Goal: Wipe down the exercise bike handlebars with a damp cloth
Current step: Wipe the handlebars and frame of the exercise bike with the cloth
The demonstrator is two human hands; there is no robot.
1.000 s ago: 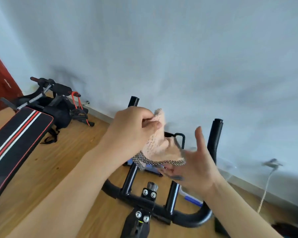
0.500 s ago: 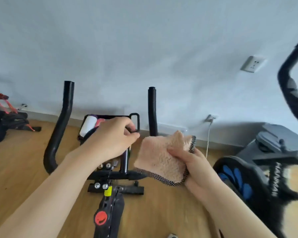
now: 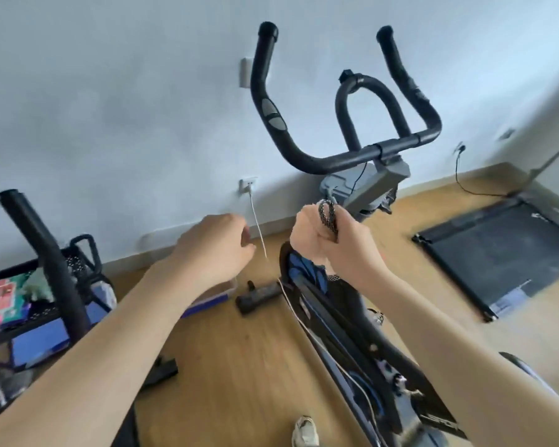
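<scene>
The exercise bike's black handlebars rise ahead of me at upper centre, with two upright horns and a loop in the middle, above a grey console. My right hand is a fist below the console and grips the cloth; only its black-and-white speckled edge shows above the fingers. My left hand hovers to the left of it with loosely curled fingers and holds nothing. Neither hand touches the handlebars.
A second bike's black handlebar post and a black basket with items stand at the left. A white cable hangs from a wall socket. A black treadmill lies on the wooden floor at right. The bike frame runs toward me.
The view has swung right from the first bike to this one. The cloth, spread in my right hand before, is now bunched inside its fist. My left hand has come off the other bike.
</scene>
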